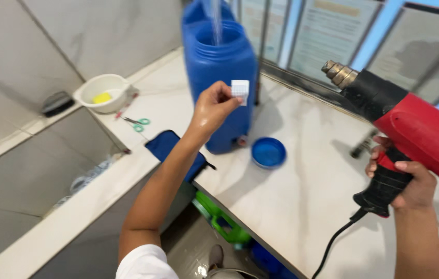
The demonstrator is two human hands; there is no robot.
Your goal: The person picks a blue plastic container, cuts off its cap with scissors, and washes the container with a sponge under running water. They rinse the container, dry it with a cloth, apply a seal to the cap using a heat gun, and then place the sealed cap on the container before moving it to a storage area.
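We stand at a pale marble counter (302,206) whose near edge runs diagonally past our body; it carries everything we work with. Largest on it is the blue plastic drum (219,77), upright toward the far edge, its mouth open so that a thin stream of water falls straight in from above; its blue lid (268,153) lies flat just beside its base, set off so the mouth stays free. Our right hand (403,181) is wrapped tight around the black handle of the red heat gun (411,124), raised off the counter with the metal nozzle angled up toward the drum's side; the black cord hangs down past the near edge, so it does not drag across the work. A folded blue cloth (170,147) sits at the near edge by the drum, partly overhanging. Along the left ledge a white bowl (103,92) holding something yellow stands clear of the water; green-handled scissors (138,123) lie near it. Our left hand (214,108) pinches a small white label (240,90) between thumb and fingertips, held against the drum's front wall, flat side outward, apart from the nozzle.
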